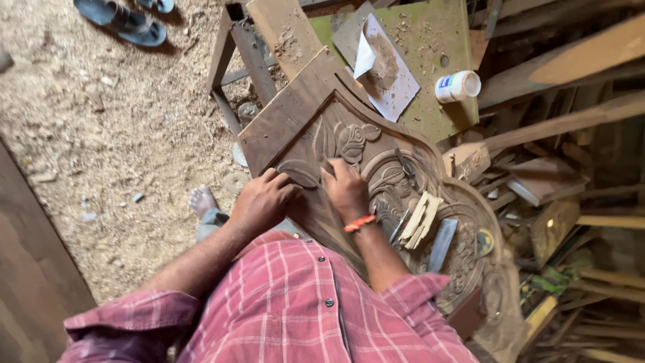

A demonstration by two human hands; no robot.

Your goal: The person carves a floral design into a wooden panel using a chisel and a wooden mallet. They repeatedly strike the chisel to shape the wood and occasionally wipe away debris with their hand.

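Note:
A large dark wooden panel (316, 117) carved with flowers and leaves lies across a metal stand in front of me. My left hand (264, 199) rests on its near edge, fingers curled over a carved leaf. My right hand (347, 188), with an orange band at the wrist, presses down on the carving just below a carved flower (353, 140); its fingers are bent and any tool under them is hidden. A folded piece of sandpaper (420, 218) and thin metal chisels (401, 222) lie on the panel just right of my right wrist.
A white plastic jar (458, 86) lies on a green board (437, 47) beyond the panel, beside a sheet of paper (383, 64). Planks and offcuts (571, 168) pile up at the right. Sawdust covers the floor (114, 128) at the left, with blue sandals (124, 20) far off.

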